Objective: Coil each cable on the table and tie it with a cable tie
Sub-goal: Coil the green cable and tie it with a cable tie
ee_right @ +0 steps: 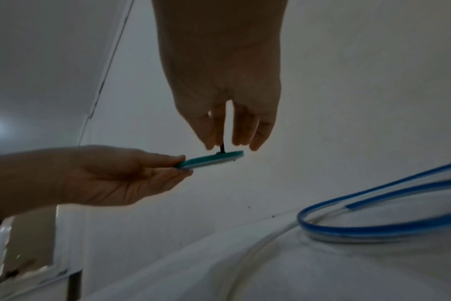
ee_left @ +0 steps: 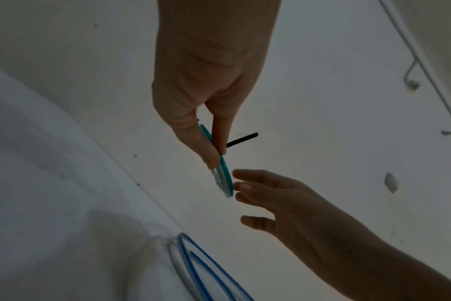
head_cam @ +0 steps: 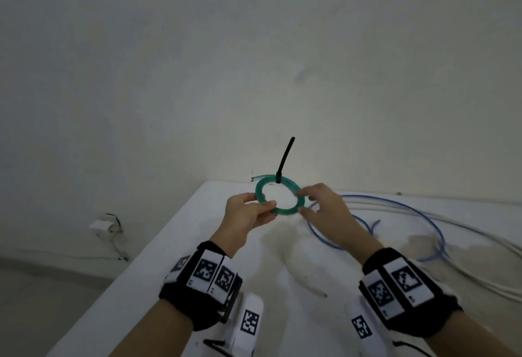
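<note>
- Pinching the green coil (head_cam: 279, 197) by its near-left rim, the left hand (head_cam: 248, 212) holds it above the table (head_cam: 197, 243).
- Right hand (head_cam: 324, 209): fingers loosely spread beside the coil's right rim, gripping nothing.
- Black tie (head_cam: 285, 159) stands up from the coil's far rim.
- Wrist views show the coil edge-on; blue cable (ee_right: 373, 230) lies right of it.

Head view looks down over the table (head_cam: 197, 243); both wrist views, closer, face the green coil (ee_left: 225, 177).

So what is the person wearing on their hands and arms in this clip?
Both hands, left hand and right hand, are bare. Each wrist carries a black band with white square-patterned marker tags, plus a white tagged block below. No sleeves show.
</note>
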